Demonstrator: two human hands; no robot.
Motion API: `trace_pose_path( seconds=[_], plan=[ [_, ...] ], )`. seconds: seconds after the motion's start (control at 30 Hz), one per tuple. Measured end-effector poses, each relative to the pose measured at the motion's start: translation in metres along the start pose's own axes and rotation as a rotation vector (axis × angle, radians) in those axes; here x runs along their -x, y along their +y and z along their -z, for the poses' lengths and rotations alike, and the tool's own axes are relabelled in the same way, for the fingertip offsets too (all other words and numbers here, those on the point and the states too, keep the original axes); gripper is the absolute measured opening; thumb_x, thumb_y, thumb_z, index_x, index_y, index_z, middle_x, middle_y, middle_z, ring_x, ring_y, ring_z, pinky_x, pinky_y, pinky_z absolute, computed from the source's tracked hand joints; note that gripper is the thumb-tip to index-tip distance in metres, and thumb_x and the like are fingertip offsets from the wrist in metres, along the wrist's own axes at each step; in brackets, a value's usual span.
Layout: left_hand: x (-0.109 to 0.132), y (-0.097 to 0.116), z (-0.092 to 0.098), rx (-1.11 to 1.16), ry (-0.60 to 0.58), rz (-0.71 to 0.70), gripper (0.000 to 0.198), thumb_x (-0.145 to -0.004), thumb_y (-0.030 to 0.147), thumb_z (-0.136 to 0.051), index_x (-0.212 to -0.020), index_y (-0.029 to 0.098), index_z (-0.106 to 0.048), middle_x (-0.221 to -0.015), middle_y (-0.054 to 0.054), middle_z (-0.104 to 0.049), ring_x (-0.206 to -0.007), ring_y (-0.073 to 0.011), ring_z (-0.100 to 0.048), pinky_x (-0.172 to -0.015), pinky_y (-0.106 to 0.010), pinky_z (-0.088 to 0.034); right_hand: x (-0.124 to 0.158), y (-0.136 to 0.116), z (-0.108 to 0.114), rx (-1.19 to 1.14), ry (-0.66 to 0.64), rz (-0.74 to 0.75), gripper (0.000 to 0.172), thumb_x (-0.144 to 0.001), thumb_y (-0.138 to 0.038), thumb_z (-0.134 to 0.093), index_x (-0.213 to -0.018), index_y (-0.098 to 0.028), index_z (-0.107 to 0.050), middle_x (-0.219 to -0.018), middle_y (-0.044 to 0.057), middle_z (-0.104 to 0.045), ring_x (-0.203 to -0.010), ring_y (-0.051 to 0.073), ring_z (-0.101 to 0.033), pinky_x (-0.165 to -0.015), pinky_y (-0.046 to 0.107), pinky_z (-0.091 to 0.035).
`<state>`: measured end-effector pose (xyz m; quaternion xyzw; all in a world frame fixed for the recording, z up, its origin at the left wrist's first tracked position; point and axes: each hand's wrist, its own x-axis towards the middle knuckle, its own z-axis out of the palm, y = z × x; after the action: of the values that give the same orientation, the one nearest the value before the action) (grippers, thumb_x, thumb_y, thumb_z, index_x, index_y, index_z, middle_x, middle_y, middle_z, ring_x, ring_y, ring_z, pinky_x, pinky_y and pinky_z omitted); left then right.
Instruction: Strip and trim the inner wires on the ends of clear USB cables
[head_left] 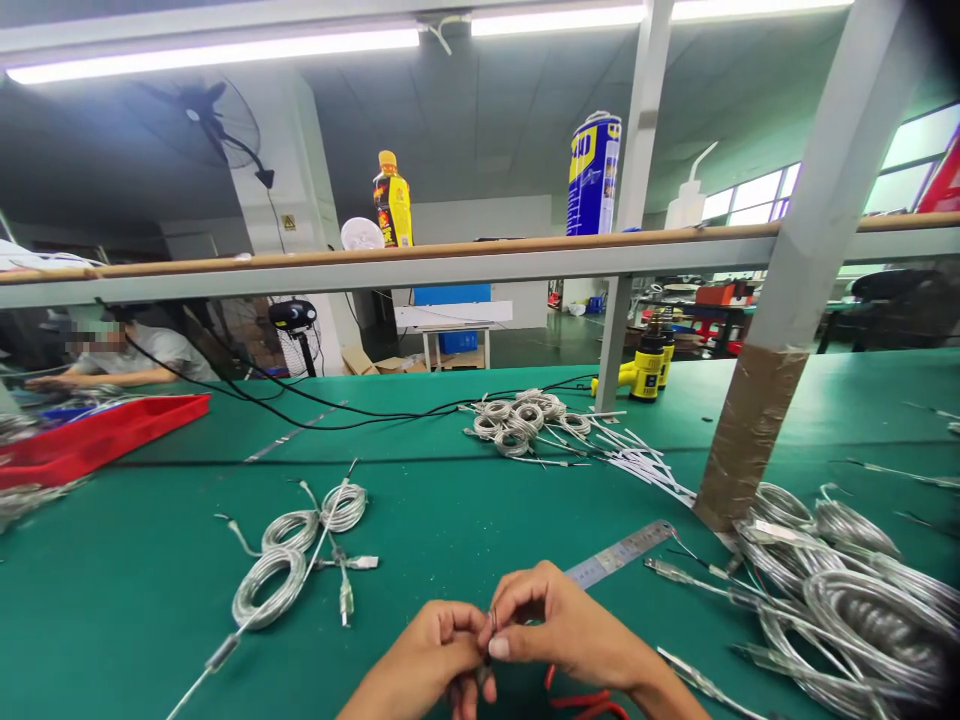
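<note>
My left hand [435, 655] and my right hand [562, 620] meet at the front middle of the bench, fingertips pinched together. Between them a thin dark wire end [493, 622] pokes up; most of it is hidden by the fingers. Just under my right wrist lie red handles [592, 700] of a tool, cut off by the frame edge. A steel ruler [622, 555] lies flat beyond my right hand. Left of my hands rest coiled clear-jacketed USB cables [274, 585], one with a USB plug [364, 563] pointing right.
A large pile of coiled cables [847, 600] spreads at the right, by a taped post [757, 430]. Farther back are more coils [525, 415], white strips [645, 465] and a yellow heat gun [645, 370]. A red tray [112, 435] stands left, near a seated person [142, 355]. A shelf [465, 262] crosses above.
</note>
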<state>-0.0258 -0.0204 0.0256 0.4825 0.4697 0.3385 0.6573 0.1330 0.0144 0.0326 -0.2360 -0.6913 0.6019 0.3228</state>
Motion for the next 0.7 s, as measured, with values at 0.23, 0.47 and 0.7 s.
trace_pose_path(
  seconds=[0.23, 0.47, 0.7],
  plan=[
    [0.008, -0.019, -0.01, -0.048, 0.462, -0.371, 0.036, -0.064, 0.043, -0.062, -0.083, 0.013, -0.061, -0.066, -0.001, -0.059, -0.048, -0.0109, -0.054, -0.046, -0.022, -0.044, -0.012, 0.01, -0.024, 0.05, 0.425, 0.098, 0.02, -0.069, -0.033, -0.061, -0.06, -0.016, -0.063, -0.064, 0.002, -0.06, -0.06, 0.014, -0.051, -0.055, 0.023, -0.038],
    [-0.003, -0.028, 0.004, -0.035, 0.359, -0.318, 0.036, -0.062, 0.048, -0.064, -0.064, 0.013, -0.056, -0.053, 0.002, -0.058, -0.033, -0.0067, -0.05, -0.033, -0.016, -0.038, -0.018, 0.024, -0.038, -0.037, 0.605, 0.089, 0.022, -0.063, -0.037, -0.065, -0.059, -0.016, -0.063, -0.061, 0.002, -0.059, -0.057, 0.015, -0.051, -0.054, 0.024, -0.039],
    [-0.014, -0.027, 0.008, 0.093, 0.14, -0.264, 0.035, -0.066, 0.046, -0.061, -0.06, 0.015, -0.046, -0.051, 0.001, -0.061, -0.027, -0.0062, -0.051, -0.025, -0.012, -0.033, -0.029, 0.045, -0.032, -0.348, 0.599, -0.031, 0.029, -0.054, -0.039, -0.072, -0.054, -0.015, -0.056, -0.047, -0.005, -0.046, -0.044, 0.007, -0.037, -0.045, 0.02, -0.029]
  ],
)
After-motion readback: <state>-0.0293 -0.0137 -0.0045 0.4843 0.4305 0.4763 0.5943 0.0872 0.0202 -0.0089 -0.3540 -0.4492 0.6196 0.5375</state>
